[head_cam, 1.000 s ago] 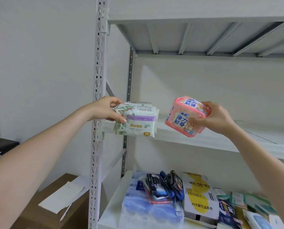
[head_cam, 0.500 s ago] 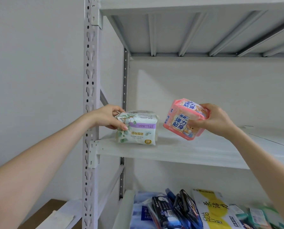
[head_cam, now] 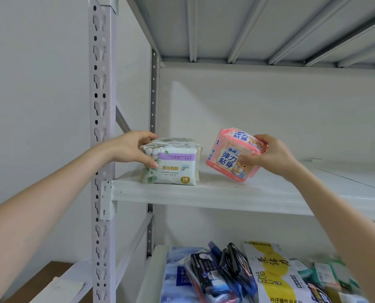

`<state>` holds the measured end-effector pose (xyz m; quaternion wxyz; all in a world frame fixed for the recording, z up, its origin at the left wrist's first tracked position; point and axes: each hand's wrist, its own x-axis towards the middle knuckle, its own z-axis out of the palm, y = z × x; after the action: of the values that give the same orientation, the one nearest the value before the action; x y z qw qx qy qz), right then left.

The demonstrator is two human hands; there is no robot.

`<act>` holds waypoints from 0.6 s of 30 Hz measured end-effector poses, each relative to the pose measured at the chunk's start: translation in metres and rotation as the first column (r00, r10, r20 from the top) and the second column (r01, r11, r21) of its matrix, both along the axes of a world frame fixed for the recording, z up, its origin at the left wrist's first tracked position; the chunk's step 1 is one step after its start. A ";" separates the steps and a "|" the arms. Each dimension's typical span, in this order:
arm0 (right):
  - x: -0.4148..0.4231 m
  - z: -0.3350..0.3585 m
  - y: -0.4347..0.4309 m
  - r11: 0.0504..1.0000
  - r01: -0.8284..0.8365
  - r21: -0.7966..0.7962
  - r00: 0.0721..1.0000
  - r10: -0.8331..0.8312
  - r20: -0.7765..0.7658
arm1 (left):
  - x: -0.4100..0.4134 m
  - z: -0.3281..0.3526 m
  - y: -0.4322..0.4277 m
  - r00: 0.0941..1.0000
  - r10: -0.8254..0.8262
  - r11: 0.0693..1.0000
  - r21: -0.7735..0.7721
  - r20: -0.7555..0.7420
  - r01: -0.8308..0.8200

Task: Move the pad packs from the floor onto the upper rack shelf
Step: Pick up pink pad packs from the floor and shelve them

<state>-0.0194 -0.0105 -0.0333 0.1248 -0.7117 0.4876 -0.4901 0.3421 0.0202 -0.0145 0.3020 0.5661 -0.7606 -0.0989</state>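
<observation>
Two packs: our left grip [head_cam: 132,147] holds the white pack [head_cam: 171,165] at the shelf's [head_cam: 226,193] front-left corner, our right grip [head_cam: 271,154] holds the pink pack [head_cam: 230,154] tilted, so we level it before lowering alongside.

The left pad pack [head_cam: 171,162] sits on the upper rack shelf [head_cam: 247,193] mid-frame, the right pad pack [head_cam: 232,156] just beside it, packaged goods [head_cam: 236,274] below.
</observation>
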 end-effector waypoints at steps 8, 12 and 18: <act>-0.002 -0.006 0.009 1.000 -0.013 0.024 1.000 0.013 0.014 | -0.028 0.001 0.005 0.998 0.009 0.988 -0.155 0.056 0.000; -0.006 0.001 0.008 0.999 -0.034 0.035 0.999 0.033 0.012 | -0.071 0.022 0.004 0.989 -0.117 0.972 -0.194 0.089 0.132; -0.005 0.022 -0.008 0.998 -0.053 0.039 0.998 0.055 -0.038 | -0.127 0.049 -0.029 0.957 -0.244 0.964 -0.071 0.159 0.257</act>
<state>-0.0248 -0.0186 -0.0109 0.1418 -0.7317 0.4797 -0.4631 0.2155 -0.0084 0.0347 0.2548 0.4566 -0.8504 -0.0594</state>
